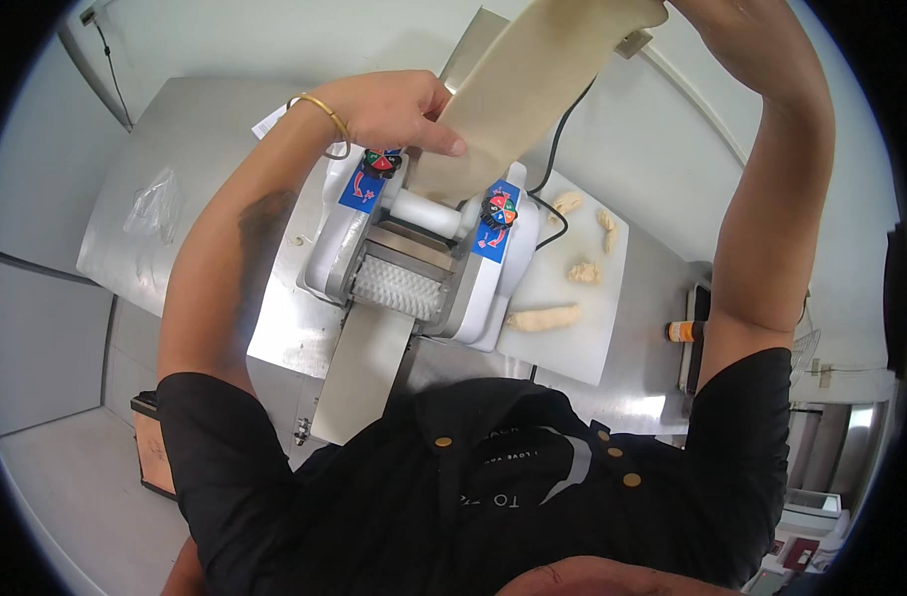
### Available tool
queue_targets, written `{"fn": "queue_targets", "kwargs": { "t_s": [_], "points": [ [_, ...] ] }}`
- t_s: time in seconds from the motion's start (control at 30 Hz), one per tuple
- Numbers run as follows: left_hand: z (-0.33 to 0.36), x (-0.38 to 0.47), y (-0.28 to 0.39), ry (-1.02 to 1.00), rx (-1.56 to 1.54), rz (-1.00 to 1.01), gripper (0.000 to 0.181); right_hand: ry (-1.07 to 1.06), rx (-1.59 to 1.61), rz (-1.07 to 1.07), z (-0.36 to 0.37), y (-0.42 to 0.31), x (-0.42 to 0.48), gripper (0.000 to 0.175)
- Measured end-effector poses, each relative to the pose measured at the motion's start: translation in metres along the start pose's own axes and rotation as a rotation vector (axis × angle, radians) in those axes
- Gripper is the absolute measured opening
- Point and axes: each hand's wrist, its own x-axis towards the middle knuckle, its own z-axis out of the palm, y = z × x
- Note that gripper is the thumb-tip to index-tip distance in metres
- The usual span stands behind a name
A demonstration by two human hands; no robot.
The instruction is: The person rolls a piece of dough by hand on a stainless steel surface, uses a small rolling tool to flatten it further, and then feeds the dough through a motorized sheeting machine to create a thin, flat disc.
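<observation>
A long, pale dough sheet (539, 82) slants up from the rollers of a white and steel dough sheeter (423, 212). My left hand (394, 112), with a gold bangle at the wrist, pinches the sheet's left edge just above the machine, thumb in front and fingers partly hidden. At the top right, my right hand (721, 30) meets the raised upper end of the sheet; its fingers are cut off by the picture's edge. Two numbered knobs, a left one (382, 162) and a right one (499, 211), sit on the sheeter. A ridged white roller (398, 287) shows at its front.
Right of the sheeter, a white board (565, 354) bears a dough roll (544, 318) and several smaller dough pieces (585, 273). A black cable (556, 149) runs behind. Crumpled clear plastic (155, 205) lies on the steel table (200, 119). An orange-labelled bottle (684, 331) is at far right.
</observation>
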Motion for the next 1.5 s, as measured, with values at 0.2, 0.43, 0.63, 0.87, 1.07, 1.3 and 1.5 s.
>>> {"fn": "queue_targets", "kwargs": {
  "t_s": [0.2, 0.43, 0.63, 0.87, 1.07, 1.3, 1.5],
  "points": [
    [0.006, 0.004, -0.007, 0.022, -0.029, 0.079, 0.038, 0.007, -0.068, 0.058, 0.01, 0.007, 0.0, 0.012],
    [0.006, 0.025, -0.021, 0.034, 0.088, 0.012, 0.041, 0.013, -0.201, 0.08, 0.025, 0.025, 0.011, 0.013],
    [0.001, 0.024, -0.015, -0.024, 0.016, 0.035, 0.04, 0.05, -0.291, 0.026, 0.023, 0.024, 0.009, 0.013],
    [-0.004, 0.028, -0.013, -0.102, 0.029, -0.01, 0.035, 0.01, -0.29, -0.018, 0.017, 0.023, 0.011, 0.014],
    [-0.004, 0.042, -0.015, -0.009, 0.105, 0.061, 0.044, -0.084, -0.209, 0.166, 0.021, 0.043, 0.016, 0.013],
    [-0.015, 0.028, -0.028, 0.251, 0.008, 0.099, 0.055, -0.198, -0.129, 0.455, 0.043, 0.064, 0.035, 0.012],
    [-0.022, -0.032, -0.067, 0.519, -0.082, 0.077, 0.053, -0.24, -0.263, 0.49, 0.063, 0.086, 0.049, 0.016]
  ]
}}
